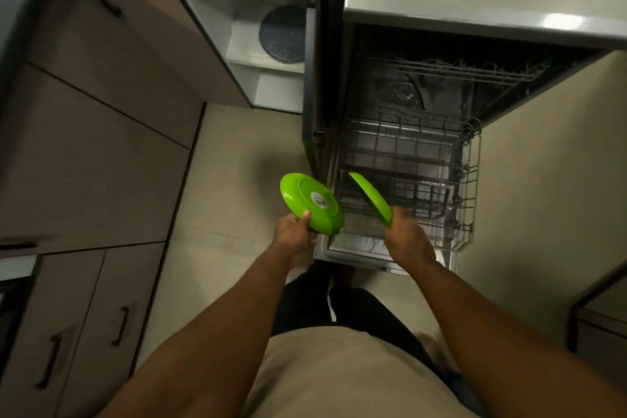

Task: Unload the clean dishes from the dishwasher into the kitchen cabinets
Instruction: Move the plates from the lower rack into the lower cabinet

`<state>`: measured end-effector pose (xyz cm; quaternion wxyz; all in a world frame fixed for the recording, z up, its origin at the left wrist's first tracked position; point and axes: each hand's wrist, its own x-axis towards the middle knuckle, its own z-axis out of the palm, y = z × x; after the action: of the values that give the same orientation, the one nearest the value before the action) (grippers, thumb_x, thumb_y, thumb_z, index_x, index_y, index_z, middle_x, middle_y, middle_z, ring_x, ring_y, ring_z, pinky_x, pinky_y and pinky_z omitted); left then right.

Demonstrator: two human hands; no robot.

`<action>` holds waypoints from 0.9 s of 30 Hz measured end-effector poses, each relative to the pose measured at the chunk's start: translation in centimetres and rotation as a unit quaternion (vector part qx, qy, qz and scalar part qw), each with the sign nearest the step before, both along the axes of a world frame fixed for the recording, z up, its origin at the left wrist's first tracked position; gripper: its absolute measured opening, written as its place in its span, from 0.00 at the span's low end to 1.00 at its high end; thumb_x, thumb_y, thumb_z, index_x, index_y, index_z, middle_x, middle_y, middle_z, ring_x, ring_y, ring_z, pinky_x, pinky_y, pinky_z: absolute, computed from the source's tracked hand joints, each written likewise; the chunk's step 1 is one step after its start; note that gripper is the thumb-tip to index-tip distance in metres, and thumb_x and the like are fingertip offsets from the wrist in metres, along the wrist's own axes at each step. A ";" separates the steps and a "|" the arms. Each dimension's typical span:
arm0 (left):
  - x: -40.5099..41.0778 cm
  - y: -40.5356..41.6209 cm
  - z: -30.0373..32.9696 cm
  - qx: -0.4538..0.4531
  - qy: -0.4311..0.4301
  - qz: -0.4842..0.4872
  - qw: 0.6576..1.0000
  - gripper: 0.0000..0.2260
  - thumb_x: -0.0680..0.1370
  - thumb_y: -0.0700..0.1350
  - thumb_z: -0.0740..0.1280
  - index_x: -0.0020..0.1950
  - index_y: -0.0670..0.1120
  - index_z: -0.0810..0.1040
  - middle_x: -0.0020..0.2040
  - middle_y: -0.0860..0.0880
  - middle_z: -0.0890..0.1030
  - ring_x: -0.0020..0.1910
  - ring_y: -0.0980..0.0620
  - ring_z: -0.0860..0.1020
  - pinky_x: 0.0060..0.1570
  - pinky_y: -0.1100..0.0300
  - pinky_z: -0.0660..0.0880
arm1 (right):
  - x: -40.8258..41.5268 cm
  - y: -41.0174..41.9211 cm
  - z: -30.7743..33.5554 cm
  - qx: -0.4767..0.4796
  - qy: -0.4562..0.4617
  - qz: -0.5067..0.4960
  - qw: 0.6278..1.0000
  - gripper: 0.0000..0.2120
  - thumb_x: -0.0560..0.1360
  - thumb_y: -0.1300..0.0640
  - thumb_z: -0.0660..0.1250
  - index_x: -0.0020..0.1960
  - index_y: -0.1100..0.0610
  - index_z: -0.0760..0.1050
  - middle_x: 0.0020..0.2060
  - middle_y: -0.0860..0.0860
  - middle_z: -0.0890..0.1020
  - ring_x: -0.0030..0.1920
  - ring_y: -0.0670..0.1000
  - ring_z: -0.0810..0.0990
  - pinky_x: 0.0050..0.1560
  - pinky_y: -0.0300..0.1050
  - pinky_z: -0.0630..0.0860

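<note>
The right hand (409, 241) is blurred, so its fingers cannot be made out one by one; it grips the lower edge of a green plate (369, 198) that stands almost edge-on to the camera, so only a thin sliver of it shows, over the near left corner of the lower rack (470, 187); the inside of the dishwasher (441, 78) at 1 o'clock is dark, and what sits behind the upper rack (451, 69) is hard to tell; the open door (356, 256) is mostly covered by the lower rack and the hands, with only its near edge showing; the left hand (295, 231) at 12 o'clock from the body holds a second green plate (310, 204) by its lower rim, thumb curled over the underside, fingers hidden behind it; this plate is tilted with its bottom toward the camera, and a small label (319, 199) on it is too small to read; the two plates are near each other but apart; at 11 o'clock an open cabinet (244, 27) shows a white shelf with a dark round plate (283, 34), its right side cut off by the cabinet's dark side panel (314, 78); closed brown cabinets (95, 132) fill the 9 o'clock side
</note>
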<state>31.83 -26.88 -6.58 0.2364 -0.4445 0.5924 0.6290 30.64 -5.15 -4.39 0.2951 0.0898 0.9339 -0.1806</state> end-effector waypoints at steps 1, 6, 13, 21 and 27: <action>0.6 -0.6 0.3 -0.011 0.003 0.006 1.000 0.11 0.83 0.44 0.61 0.42 0.43 0.73 0.37 0.41 0.76 0.32 0.47 0.75 0.35 0.55 0.77 | 0.3 -0.6 0.2 -0.010 0.004 0.011 1.000 0.12 0.80 0.61 0.58 0.63 0.60 0.68 0.51 0.63 0.80 0.51 0.65 0.80 0.48 0.57 0.77; 3.1 -2.9 1.5 -0.020 0.007 0.055 0.998 0.10 0.83 0.45 0.61 0.44 0.43 0.74 0.39 0.42 0.78 0.31 0.49 0.79 0.36 0.54 0.79 | 1.5 -2.9 0.9 -0.029 0.007 0.058 0.998 0.13 0.81 0.59 0.57 0.64 0.58 0.67 0.51 0.61 0.80 0.50 0.64 0.80 0.47 0.55 0.76; 5.7 -6.3 2.4 -0.003 0.033 0.116 0.993 0.08 0.84 0.46 0.60 0.48 0.45 0.75 0.44 0.42 0.79 0.39 0.46 0.77 0.31 0.59 0.76 | 2.2 -6.7 1.9 -0.037 0.006 0.115 0.993 0.13 0.81 0.58 0.57 0.65 0.57 0.66 0.51 0.60 0.80 0.49 0.62 0.80 0.48 0.56 0.77; 6.9 -12.5 2.6 0.010 0.042 0.145 0.989 0.09 0.84 0.45 0.59 0.49 0.43 0.75 0.39 0.43 0.78 0.31 0.50 0.74 0.23 0.63 0.73 | 2.2 -13.3 2.0 -0.028 0.016 0.131 0.991 0.11 0.82 0.55 0.57 0.62 0.56 0.67 0.50 0.59 0.80 0.48 0.61 0.80 0.44 0.51 0.75; 6.5 -19.6 2.9 0.004 0.042 0.101 0.994 0.09 0.84 0.46 0.60 0.47 0.45 0.74 0.42 0.43 0.79 0.36 0.49 0.77 0.27 0.63 0.76 | 1.9 -19.4 2.8 -0.031 0.019 0.099 0.994 0.08 0.81 0.58 0.57 0.59 0.58 0.67 0.48 0.62 0.81 0.47 0.64 0.81 0.45 0.54 0.77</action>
<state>38.36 -46.53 -3.65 0.1485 -0.4744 0.5510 0.6703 32.56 -24.53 -1.64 0.2965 -0.0160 0.9377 -0.1807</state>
